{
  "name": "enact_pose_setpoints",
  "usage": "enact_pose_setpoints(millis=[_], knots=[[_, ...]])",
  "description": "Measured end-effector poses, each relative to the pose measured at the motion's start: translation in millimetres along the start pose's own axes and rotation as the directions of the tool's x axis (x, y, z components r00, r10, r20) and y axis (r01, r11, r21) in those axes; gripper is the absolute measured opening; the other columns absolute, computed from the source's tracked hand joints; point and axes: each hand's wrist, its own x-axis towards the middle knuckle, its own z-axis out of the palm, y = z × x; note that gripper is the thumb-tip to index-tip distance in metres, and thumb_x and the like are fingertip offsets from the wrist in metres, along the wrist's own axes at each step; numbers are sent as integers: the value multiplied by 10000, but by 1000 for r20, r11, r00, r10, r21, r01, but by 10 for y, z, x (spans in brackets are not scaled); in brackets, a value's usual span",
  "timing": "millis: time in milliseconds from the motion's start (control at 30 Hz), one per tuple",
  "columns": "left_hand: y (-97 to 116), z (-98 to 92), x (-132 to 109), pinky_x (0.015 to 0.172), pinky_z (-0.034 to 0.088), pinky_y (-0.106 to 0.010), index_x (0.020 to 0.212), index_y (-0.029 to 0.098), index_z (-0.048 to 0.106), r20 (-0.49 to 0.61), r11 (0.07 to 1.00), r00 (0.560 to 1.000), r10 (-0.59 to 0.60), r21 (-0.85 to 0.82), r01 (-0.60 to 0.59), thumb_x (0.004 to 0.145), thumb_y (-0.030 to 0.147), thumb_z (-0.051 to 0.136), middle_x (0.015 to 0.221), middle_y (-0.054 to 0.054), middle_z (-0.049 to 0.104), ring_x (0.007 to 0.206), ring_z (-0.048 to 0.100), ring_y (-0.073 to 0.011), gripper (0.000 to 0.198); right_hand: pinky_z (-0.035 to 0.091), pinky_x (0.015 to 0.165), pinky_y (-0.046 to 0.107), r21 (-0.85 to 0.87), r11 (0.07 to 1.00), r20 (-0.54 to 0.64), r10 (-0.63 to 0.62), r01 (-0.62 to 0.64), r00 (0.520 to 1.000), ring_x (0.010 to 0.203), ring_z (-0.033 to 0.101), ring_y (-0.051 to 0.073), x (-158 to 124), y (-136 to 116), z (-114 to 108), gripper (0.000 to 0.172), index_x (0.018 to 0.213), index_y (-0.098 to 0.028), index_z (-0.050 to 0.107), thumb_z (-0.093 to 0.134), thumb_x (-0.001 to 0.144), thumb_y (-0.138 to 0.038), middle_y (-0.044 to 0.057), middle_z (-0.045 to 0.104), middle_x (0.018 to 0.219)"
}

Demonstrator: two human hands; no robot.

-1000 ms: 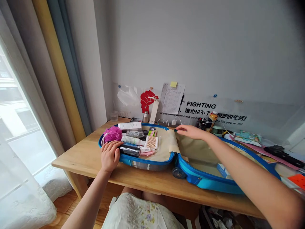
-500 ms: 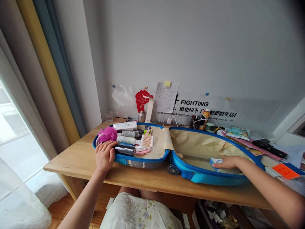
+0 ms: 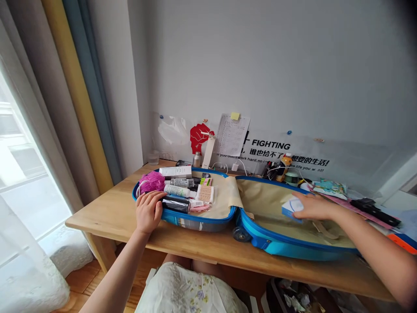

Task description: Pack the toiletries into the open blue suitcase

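A blue suitcase [image 3: 233, 213] lies spread out in two halves on the wooden desk. Over the front rim of its left half rests my left hand [image 3: 148, 211], fingers laid out toward the pink bath puff [image 3: 153, 181] and a black packet [image 3: 176, 204]. My right hand [image 3: 306, 206] grips a small blue-and-white box [image 3: 292, 207] above the right half, whose beige lining shows. Packed in the left half are a white box [image 3: 176, 171], a grey tube [image 3: 181, 182], a white bottle [image 3: 177, 191] and a pack of cotton swabs [image 3: 206, 193].
Along the wall stand a metal bottle [image 3: 196, 159], an orange-capped bottle [image 3: 284, 167] and a green jar [image 3: 291, 178]. Papers and a black strap-like item [image 3: 374, 213] lie at the right. A bin with crumpled wrappers [image 3: 298, 300] sits under the desk.
My right hand has lifted the blue-and-white box up from low in the right half, slightly leftward. My left hand stays on the rim. The whole view has shifted a little.
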Motion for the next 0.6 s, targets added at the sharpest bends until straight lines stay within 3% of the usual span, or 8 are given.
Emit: enact_pose_setpoints(millis=[67,167,233,333,467,600], knots=[[-1,0,0,990,349,-407,1060,214,702,0,1000,1000,-7,-5,7,982,281,328,1059,-66,739,1018,641,-229,387,429,755,356,25,991,250,-135,133,959,954,634,303,126,-354,-194,694,1251,-119,648,701,610,-377,210,683,1063],[-3,1,-2,992,348,-408,1059,215,701,5,1000,1000,-12,-9,12,979,283,328,1058,-65,739,1021,640,-230,387,411,955,400,129,950,293,-311,285,904,1246,493,344,257,-1064,-410,760,1391,-166,475,634,706,-455,191,537,1348],[-2,-1,-4,990,349,-410,1060,210,698,7,1000,1000,-12,-9,12,979,283,327,1062,-67,737,1024,638,-232,386,401,1013,423,203,909,333,-414,364,847,1284,457,338,306,-1549,-439,819,1387,-216,426,683,659,-489,160,497,1382],[6,-8,-1,976,359,-408,1062,205,695,10,1000,1000,-7,-12,7,981,283,321,1063,-69,735,1023,635,-234,390,401,1032,432,289,853,364,-517,434,774,1282,451,318,353,-2151,-322,760,1329,-258,425,683,653,-490,119,487,1361],[15,-20,10,976,357,-408,1070,210,691,17,1000,1000,-8,-16,8,985,279,319,1064,-66,733,1031,632,-234,388,385,1041,457,307,812,405,-583,497,704,1287,422,327,407,-2623,-60,679,1238,-258,464,700,633,-456,116,478,1346],[16,-22,15,972,360,-408,1066,212,693,1,1000,1000,1,-21,-1,985,277,329,1060,-66,732,1024,634,-235,379,379,1051,430,322,793,435,-609,517,664,1265,437,315,419,-2779,127,636,1178,-246,492,717,615,-436,112,494,1318]])
